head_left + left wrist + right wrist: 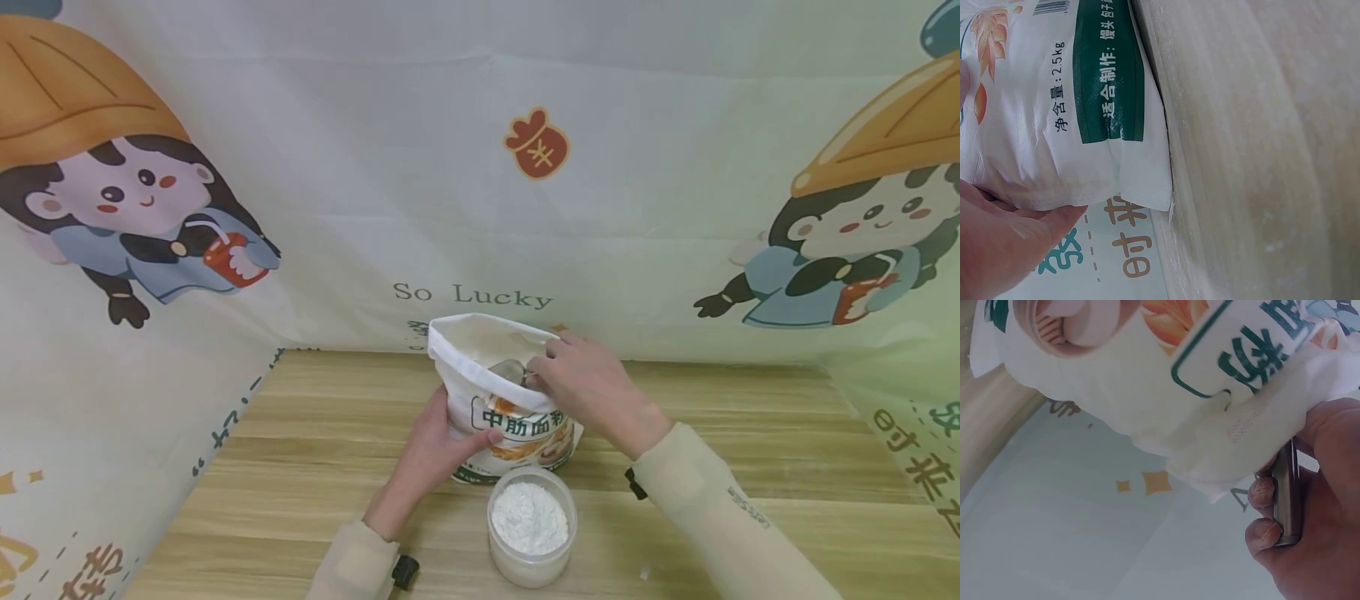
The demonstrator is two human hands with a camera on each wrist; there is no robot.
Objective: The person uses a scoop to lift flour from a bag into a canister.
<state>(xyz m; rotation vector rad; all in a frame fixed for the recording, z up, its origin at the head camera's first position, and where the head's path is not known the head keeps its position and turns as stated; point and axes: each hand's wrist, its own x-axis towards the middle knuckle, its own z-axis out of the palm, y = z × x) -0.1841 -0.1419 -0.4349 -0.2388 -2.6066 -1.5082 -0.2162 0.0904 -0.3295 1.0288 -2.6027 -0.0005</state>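
A white flour bag [517,425] stands upright on the table, its top rolled down and its mouth open. My left hand [435,446] grips the bag's left side, thumb across the front; the left wrist view shows that hand [1010,244] against the bag's lower part. At the bag's mouth, my right hand [588,383] holds a metal scoop [508,372], whose bowl shows just inside the rim. In the right wrist view, fingers curl round its grey handle [1287,494]. The flour inside the bag is hidden from view.
A clear round tub [531,571] heaped with white flour stands just in front of the bag. The wooden tabletop [315,450] has small white specks near the right forearm. A printed cloth [360,167] hangs behind and at both sides.
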